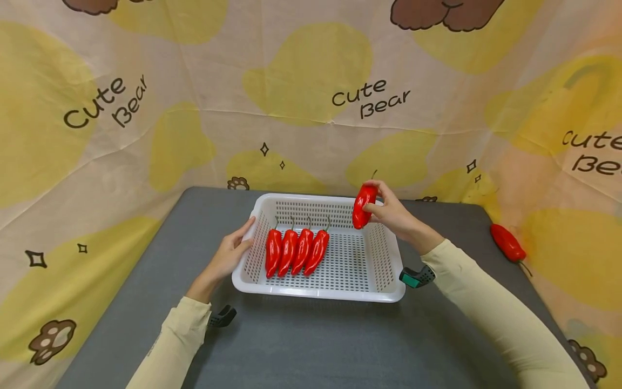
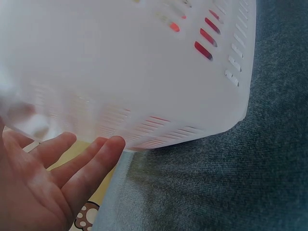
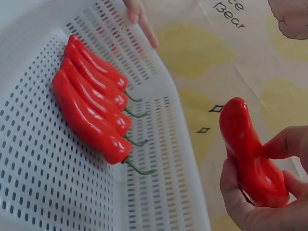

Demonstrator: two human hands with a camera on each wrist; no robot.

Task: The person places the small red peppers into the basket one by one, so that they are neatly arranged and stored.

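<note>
A white perforated plastic basket (image 1: 316,293) stands on the table. Several red peppers with green stems (image 1: 289,254) lie side by side in its left half. At the left end, my left hand (image 1: 227,258) touches the outside of the basket wall; the left wrist view shows its fingers (image 2: 94,168) extended against it. Above the basket's back right corner, my right hand (image 1: 396,213) pinches another red pepper (image 1: 363,206) between thumb and fingers. That held pepper (image 3: 250,154) is clear of the basket, its stem pointing up in the head view.
One more red pepper (image 1: 507,243) lies near the right edge of the dark grey table (image 1: 311,346). A printed cloth (image 1: 301,81) with bear and paw motifs hangs behind the table and along its sides.
</note>
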